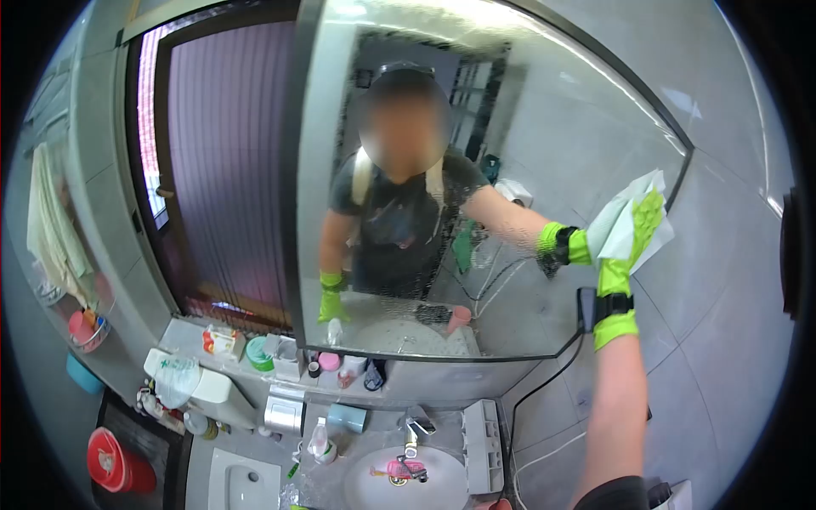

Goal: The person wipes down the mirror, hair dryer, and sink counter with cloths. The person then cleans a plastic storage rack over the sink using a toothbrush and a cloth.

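Note:
My right hand (644,225), in a lime-green rubber glove with a black strap at the wrist, presses a folded white paper towel (625,212) against the right edge of the mirror (544,153). Streaks and water droplets cover parts of the glass. My reflected arm meets the real hand at the towel. Of my left hand (297,507), only what seems a sliver of green glove shows at the bottom edge. The mirror reflects that hand lowered on the left, near a clear bottle; its grip is unclear.
Below the mirror are a washbasin (353,484) with a faucet (411,442), a spray bottle (320,438) and a grey-white rack (482,446). A ledge (399,393) holds several toiletries. A black cable (544,382) hangs at right. A red bucket (127,472) stands lower left.

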Motion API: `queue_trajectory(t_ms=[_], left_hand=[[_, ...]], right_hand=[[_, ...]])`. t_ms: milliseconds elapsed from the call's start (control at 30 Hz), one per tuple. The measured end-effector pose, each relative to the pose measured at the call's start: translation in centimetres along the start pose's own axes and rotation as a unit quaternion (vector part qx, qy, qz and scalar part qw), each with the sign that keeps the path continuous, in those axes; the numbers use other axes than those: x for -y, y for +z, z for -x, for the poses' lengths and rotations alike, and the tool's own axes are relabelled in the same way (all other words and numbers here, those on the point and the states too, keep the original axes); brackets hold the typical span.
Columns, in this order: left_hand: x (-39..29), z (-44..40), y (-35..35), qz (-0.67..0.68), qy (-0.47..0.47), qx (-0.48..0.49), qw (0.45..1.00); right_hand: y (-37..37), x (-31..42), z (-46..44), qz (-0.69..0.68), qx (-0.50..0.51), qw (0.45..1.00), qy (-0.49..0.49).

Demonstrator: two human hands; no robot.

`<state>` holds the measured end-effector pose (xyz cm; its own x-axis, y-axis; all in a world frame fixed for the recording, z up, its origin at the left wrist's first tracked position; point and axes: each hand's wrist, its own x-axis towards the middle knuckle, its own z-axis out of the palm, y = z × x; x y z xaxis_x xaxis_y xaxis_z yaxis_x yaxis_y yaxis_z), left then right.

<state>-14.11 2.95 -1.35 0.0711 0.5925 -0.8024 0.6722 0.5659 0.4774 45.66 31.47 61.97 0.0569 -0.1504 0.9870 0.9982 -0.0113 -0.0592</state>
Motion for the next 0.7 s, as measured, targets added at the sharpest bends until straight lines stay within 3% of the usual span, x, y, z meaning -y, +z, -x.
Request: queue_trajectory(t_ms=[67, 167, 233, 433, 467, 533, 567, 600, 667, 700], left_hand=[[-0.4, 0.4, -0.4, -0.051, 0.017, -0.029, 0.998], [0.4, 0.5, -0.2, -0.066, 0.024, -0.039, 0.997], [0.5, 0.5, -0.2, -0.063, 0.025, -0.042, 0.997], [0.3, 0.3, -0.1, -0.066, 0.041, -0.058, 0.995], [1.1, -0.5, 0.1, 0.027, 0.033, -0.017, 0.999], [1.8, -0.7, -0.4, -0.017, 0.099, -0.053, 0.994], [1.3, -0.3, -0.7, -0.036, 0.131, -0.070, 0.988], [1.4, -0.2, -0.3, -0.039, 0.104, -0.065, 0.992], [3.2, -1.1, 0.1, -0.044, 0.049, -0.058, 0.996], [4.2, -2.1, 0.2, -0.043, 0.023, -0.058, 0.997]], right_hand=[[0.9, 5.6, 3.2, -0.053, 0.024, 0.997, -0.047], [0.0, 20.6, 6.5, 0.057, 0.220, 0.946, -0.230], [0.3, 26.4, 10.1, -0.054, 0.247, 0.906, -0.339], [-2.2, 25.9, 19.9, -0.145, 0.360, 0.775, -0.499], [-2.7, 25.0, 19.7, -0.140, 0.374, 0.781, -0.480], [-3.6, 22.0, 18.6, -0.129, 0.396, 0.795, -0.441], [-3.6, 19.4, 17.4, -0.139, 0.453, 0.821, -0.319], [-3.6, 16.9, 16.3, -0.150, 0.486, 0.840, -0.189], [-3.4, 12.2, 10.3, -0.038, 0.301, 0.930, -0.206], [-2.2, 7.0, 9.9, -0.065, 0.252, 0.961, -0.096]])
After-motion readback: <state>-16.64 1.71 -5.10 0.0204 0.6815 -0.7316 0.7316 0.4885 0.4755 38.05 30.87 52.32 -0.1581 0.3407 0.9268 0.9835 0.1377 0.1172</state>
